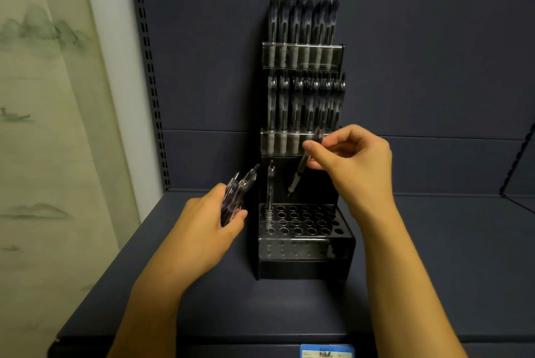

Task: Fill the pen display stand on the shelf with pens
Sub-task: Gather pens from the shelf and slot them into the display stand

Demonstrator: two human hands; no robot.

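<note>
Nearest, the left hand (207, 226) curls its fingers (238, 217) round a bundle of clear-barrelled pens (236, 192), their tops fanning up beyond the knuckles. Just right of them stands the black three-tiered pen display stand (304, 253) on the dark blue shelf (434, 256). Its perforated bottom tier holds one upright pen (270, 189). Above those holes the right hand (353, 160) pinches a single tilted pen (298, 175), tip down, between thumb and fingertips (311, 147). Behind, the two upper tiers are filled.

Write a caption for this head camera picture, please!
Right hand lowers a pen toward the stand.
</note>
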